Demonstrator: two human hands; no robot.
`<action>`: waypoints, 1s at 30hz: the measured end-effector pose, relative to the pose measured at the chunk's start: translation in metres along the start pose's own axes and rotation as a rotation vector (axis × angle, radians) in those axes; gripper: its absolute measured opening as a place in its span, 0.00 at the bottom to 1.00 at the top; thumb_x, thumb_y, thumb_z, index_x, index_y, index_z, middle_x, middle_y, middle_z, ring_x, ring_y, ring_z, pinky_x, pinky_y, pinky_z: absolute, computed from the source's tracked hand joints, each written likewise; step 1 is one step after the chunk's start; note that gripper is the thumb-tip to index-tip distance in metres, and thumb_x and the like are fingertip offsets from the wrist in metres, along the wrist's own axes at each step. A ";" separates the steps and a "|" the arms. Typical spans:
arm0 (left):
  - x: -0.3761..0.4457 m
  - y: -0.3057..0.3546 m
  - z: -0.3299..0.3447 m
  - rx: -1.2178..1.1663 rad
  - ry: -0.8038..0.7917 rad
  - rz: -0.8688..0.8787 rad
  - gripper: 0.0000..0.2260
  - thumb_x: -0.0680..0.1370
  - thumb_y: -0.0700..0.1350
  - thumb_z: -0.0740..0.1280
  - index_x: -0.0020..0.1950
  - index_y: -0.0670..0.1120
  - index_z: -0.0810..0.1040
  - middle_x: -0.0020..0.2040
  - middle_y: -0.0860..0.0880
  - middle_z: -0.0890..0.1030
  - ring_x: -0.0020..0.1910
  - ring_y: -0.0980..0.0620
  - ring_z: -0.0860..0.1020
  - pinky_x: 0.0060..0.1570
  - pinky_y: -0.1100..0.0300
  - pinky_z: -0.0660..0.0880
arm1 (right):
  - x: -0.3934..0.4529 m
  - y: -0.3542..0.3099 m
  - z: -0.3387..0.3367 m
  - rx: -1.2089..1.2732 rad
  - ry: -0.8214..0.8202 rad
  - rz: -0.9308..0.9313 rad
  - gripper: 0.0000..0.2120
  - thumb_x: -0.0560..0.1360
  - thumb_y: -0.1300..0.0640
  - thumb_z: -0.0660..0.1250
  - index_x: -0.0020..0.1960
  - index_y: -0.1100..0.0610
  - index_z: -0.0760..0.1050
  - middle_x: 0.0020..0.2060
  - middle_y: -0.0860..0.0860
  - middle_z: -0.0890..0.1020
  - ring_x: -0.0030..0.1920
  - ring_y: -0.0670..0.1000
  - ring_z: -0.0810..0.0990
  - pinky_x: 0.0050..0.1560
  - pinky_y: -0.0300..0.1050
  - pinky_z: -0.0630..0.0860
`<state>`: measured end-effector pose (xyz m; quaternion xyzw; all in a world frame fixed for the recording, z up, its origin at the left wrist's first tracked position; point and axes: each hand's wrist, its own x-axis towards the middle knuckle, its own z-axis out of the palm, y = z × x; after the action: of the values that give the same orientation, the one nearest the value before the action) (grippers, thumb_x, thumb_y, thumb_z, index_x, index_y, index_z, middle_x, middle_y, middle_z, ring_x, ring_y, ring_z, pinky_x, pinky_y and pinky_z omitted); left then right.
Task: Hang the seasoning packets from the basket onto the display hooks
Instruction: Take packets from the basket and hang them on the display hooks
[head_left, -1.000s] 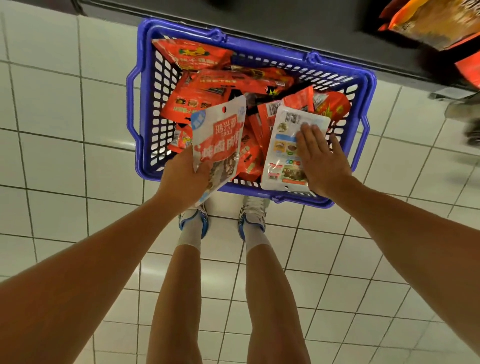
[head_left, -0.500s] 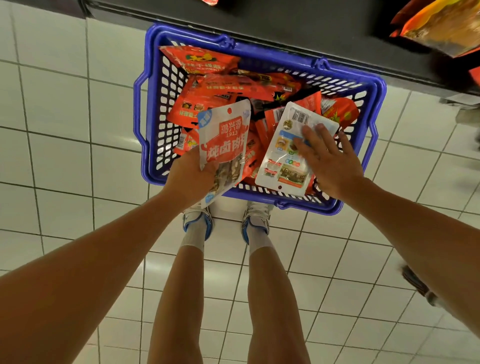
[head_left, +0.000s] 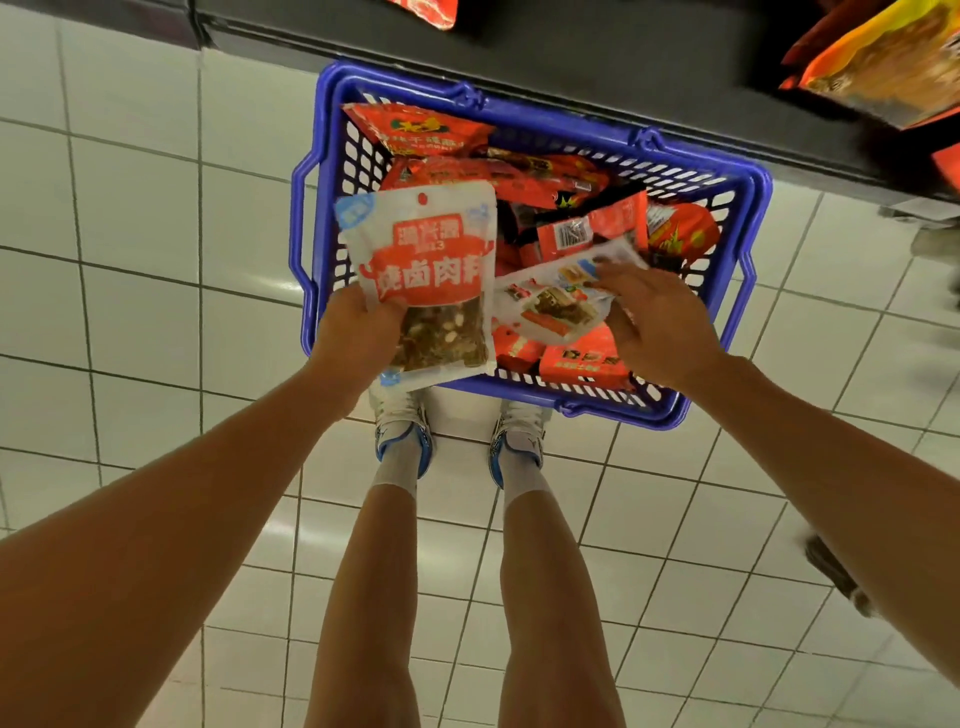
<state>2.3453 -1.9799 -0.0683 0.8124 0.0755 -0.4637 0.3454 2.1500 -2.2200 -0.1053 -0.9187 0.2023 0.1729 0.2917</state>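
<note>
While the left hand (head_left: 358, 338) grips one white-and-red seasoning packet (head_left: 423, 280) upright, the right hand (head_left: 657, 327) pinches a second white packet (head_left: 550, 301) above the blue basket (head_left: 691, 176) of red packets (head_left: 524, 182).

bright overhead light, glare on floor tiles (head_left: 291, 540), blurred, warped edges.

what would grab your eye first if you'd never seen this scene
The bright blue basket on the white tiled floor, heaped with red seasoning packets. Next, the white-and-red packet the left hand holds up over its near-left corner, while the right hand grips another white packet inside.
</note>
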 end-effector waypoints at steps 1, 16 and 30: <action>-0.004 0.006 -0.006 -0.091 0.031 -0.025 0.07 0.75 0.46 0.64 0.51 0.52 0.79 0.47 0.54 0.83 0.54 0.49 0.81 0.50 0.52 0.78 | -0.003 -0.004 -0.010 0.085 0.006 0.078 0.19 0.81 0.58 0.62 0.69 0.62 0.74 0.60 0.63 0.82 0.56 0.66 0.82 0.55 0.57 0.78; -0.157 0.152 -0.084 -0.370 -0.044 0.178 0.06 0.78 0.45 0.72 0.55 0.48 0.82 0.47 0.51 0.88 0.47 0.50 0.86 0.47 0.55 0.83 | -0.038 -0.162 -0.197 1.117 0.249 0.444 0.25 0.69 0.34 0.70 0.60 0.48 0.81 0.54 0.46 0.87 0.55 0.51 0.86 0.61 0.60 0.79; -0.439 0.369 -0.247 -0.447 0.074 0.779 0.08 0.76 0.45 0.73 0.55 0.48 0.83 0.49 0.52 0.88 0.49 0.53 0.86 0.45 0.61 0.82 | -0.178 -0.345 -0.545 0.939 0.664 -0.202 0.04 0.75 0.51 0.71 0.47 0.44 0.83 0.40 0.32 0.84 0.38 0.32 0.81 0.38 0.27 0.75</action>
<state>2.4368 -2.0143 0.5482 0.7018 -0.1250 -0.2420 0.6583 2.2692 -2.2440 0.5533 -0.7107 0.2492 -0.2614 0.6037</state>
